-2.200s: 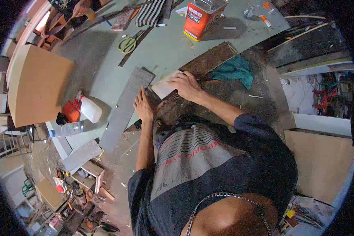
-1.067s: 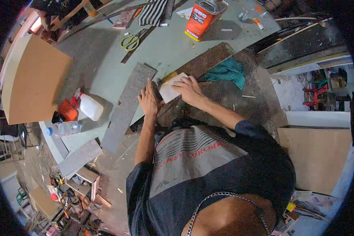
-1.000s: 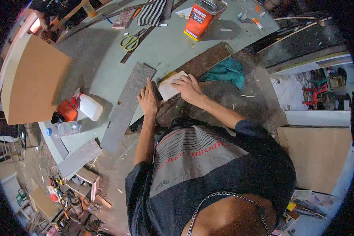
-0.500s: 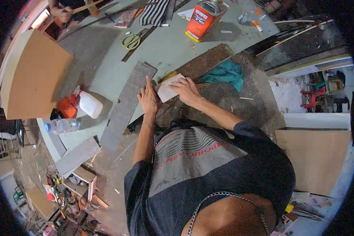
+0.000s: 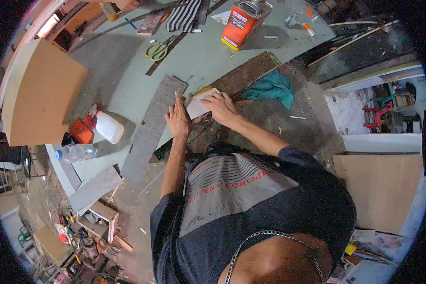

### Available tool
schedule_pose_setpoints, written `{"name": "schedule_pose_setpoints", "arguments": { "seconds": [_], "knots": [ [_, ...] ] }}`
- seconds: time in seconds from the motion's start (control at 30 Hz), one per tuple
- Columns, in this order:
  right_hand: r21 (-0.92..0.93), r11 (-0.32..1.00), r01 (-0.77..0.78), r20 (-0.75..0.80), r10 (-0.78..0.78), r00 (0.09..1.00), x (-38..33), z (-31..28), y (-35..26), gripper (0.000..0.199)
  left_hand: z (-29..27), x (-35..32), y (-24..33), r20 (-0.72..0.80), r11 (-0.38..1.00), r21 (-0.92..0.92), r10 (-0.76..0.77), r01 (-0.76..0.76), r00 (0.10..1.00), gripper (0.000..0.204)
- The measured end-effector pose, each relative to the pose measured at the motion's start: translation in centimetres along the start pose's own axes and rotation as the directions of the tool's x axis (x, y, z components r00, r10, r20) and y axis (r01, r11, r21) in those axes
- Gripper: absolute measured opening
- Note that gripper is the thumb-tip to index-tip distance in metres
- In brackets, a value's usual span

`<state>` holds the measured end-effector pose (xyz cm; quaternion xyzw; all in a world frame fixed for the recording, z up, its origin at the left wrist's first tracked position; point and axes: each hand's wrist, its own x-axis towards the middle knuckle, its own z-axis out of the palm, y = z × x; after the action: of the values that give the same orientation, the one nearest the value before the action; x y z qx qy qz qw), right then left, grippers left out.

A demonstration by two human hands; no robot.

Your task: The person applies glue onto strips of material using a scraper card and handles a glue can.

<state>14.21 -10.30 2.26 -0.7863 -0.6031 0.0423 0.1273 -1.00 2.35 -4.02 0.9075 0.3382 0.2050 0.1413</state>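
Observation:
My left hand point(image 5: 177, 120) lies on the right edge of a long grey speckled strip point(image 5: 151, 123), its index finger stretched out along it. My right hand point(image 5: 222, 109) has its fingers curled over a white sheet point(image 5: 198, 108), perhaps paper or sandpaper, and presses it down. The sheet lies just right of my left fingertips, by the near end of a dark brown strip point(image 5: 251, 73). My right fingertips and what is beneath the sheet are hidden. A crumpled teal cloth point(image 5: 272, 90) sits beside the brown strip, beyond my right hand.
On the pale green table point(image 5: 128, 94) are green-handled scissors point(image 5: 157, 49), a red-orange can point(image 5: 239, 26), a white spray bottle point(image 5: 109, 127) and a clear plastic bottle point(image 5: 78, 152). A brown panel point(image 5: 42, 94) stands at left. Another person's hand point(image 5: 128, 4) shows at the far edge.
My right hand has slid slightly left with the white sheet, toward my left hand, which stays in place. The other person's hand at the far edge has shifted right.

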Motion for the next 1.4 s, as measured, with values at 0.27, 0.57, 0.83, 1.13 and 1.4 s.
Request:
{"name": "schedule_pose_setpoints", "arguments": {
  "seconds": [0.27, 0.57, 0.83, 1.13, 1.4],
  "knots": [
    [0.03, 0.997, 0.068, 0.018, -0.068, 0.997, -1.5, -0.4, 1.4, 0.046, -0.6, 0.6, 0.0, 0.026, 0.997, 0.053, 0.061, -0.063, 0.998, 0.084],
    [0.112, 0.994, -0.007, 0.021, 0.005, 1.0, -3.6, -2.4, 1.6, 0.053, -1.4, 0.8, -0.5, 0.284, 0.991, 0.03, 0.116, -0.129, 0.952, 0.096],
    [0.058, 0.994, -0.093, -0.04, 0.095, 0.995, -8.0, -2.8, 3.7, 0.05, -2.4, 1.2, 0.8, 0.248, 0.993, -0.055, 0.115, -0.104, 0.962, 0.133],
    [0.144, 0.91, -0.389, -0.039, 0.398, 0.917, -3.3, -8.0, 5.8, 0.05, -2.5, 1.0, 0.8, 0.267, 0.996, -0.038, 0.093, -0.086, 0.959, 0.128],
    [-0.08, 0.848, -0.524, 0.094, 0.53, 0.843, 1.8, -4.7, 6.6, 0.044, -1.6, 0.7, 0.0, 0.182, 0.99, -0.022, 0.14, -0.138, 0.973, 0.124]
  ]
}}
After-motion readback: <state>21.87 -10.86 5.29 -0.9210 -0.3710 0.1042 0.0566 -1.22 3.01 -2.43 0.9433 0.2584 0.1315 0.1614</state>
